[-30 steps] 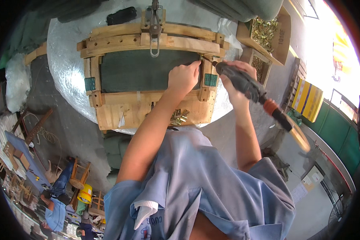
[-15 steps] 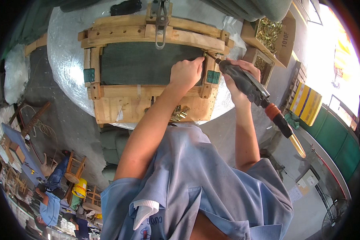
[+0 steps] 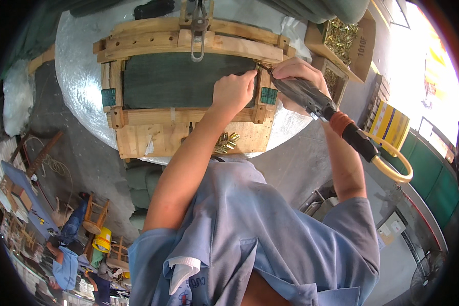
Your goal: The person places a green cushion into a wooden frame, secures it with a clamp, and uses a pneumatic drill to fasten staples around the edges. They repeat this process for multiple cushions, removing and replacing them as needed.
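Observation:
My right hand wraps round a dark air screwdriver with an orange collar and a yellow hose. Its bit points left, at the far right corner of a dark green panel. My left hand is closed over the panel's right part, finger and thumb pinched at that same corner beside the bit. Whatever small piece they pinch is too small to make out. Around the panel runs a wooden jig, with a metal toggle clamp at its far side. Brass hardware pieces lie heaped on the jig's near board.
At the far right, a cardboard box holds many brass pieces. The jig rests on a round, plastic-wrapped surface. A yellow box stands to the right. Other people sit at lower left, near wooden stools.
My right hand and elbow have swung outward, and the screwdriver lies flatter, its rear end further right. The hose now curls in a loop. My left hand keeps its place at the corner.

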Motion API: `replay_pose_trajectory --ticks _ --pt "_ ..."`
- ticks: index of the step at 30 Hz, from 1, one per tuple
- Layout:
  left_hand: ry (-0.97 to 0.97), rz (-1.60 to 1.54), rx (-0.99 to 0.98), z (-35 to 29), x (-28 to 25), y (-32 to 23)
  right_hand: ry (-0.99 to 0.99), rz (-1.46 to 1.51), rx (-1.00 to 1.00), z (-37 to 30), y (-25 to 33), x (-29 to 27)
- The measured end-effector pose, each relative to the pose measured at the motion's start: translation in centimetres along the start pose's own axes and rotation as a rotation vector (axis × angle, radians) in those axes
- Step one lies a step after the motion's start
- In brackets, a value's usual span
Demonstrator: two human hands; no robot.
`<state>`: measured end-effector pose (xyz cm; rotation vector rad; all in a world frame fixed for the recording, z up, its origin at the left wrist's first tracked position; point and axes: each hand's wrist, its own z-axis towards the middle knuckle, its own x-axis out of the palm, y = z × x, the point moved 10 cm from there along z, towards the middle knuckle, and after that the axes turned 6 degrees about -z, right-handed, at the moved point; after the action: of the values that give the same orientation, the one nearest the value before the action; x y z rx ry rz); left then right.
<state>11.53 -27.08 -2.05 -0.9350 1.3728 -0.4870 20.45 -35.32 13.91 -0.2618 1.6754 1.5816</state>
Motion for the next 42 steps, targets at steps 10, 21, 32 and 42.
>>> replay_pose_trajectory --ticks 10,21,32,42 --pt "0.003 0.002 -0.014 -0.4 0.1 0.1 -0.024 0.036 0.003 -1.1 -1.2 0.1" --pt "0.144 -0.667 -0.285 -1.1 -1.5 2.3 -0.577 0.306 0.345 -12.2 3.3 0.5" --pt "0.201 -1.767 -0.773 -14.2 -2.2 3.8 -1.010 0.839 0.560 -19.9 12.5 9.8" --pt "0.467 -1.754 -0.695 -16.6 -7.2 4.1 -1.113 0.792 0.487 -16.9 19.1 13.4"
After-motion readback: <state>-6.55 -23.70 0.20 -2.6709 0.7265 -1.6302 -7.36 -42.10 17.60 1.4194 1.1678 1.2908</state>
